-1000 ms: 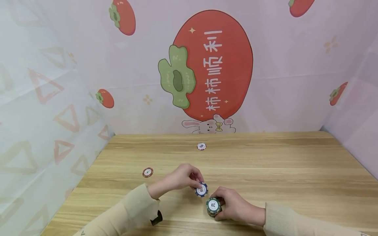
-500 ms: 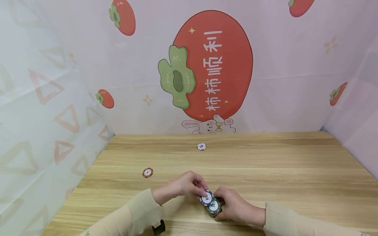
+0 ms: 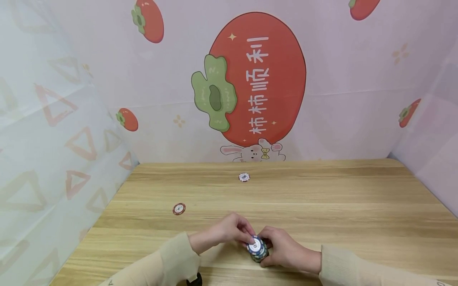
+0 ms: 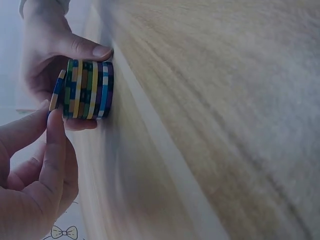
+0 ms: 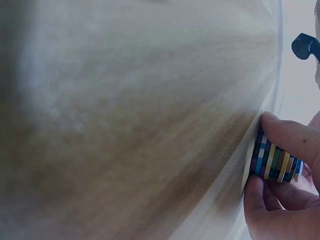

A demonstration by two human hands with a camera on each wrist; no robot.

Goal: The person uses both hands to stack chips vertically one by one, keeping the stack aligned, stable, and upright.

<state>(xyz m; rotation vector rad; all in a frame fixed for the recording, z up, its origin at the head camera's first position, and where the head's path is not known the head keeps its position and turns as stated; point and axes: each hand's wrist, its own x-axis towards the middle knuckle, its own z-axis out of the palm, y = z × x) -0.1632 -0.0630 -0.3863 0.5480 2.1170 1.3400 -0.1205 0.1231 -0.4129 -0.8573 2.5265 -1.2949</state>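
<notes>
Between thumb and fingers my left hand [image 3: 232, 229] pinches a blue-and-white poker chip [image 3: 255, 246] by its edge. That chip lies over the top of a stack of poker chips [image 4: 90, 90], slightly tilted and touching close at the top in the left wrist view. The stack has green, blue and dark striped edges and stands upright on the table [image 3: 322, 206]. My right hand [image 3: 288, 249] grips the stack from its right side, thumb on the near side and fingers round the far side. In the right wrist view, thumb and fingers flank the stack [image 5: 274, 159] near its base.
A single red poker chip [image 3: 179, 209] lies flat to the left of my left hand. Farther back, a white poker chip with red edge marks [image 3: 244, 177] lies near the wall. A printed backdrop [image 3: 332, 123] rises behind the table.
My left hand has moved right and toward me, carrying the blue chip from beside the stack to over its top. The right hand keeps its grip on the stack in place.
</notes>
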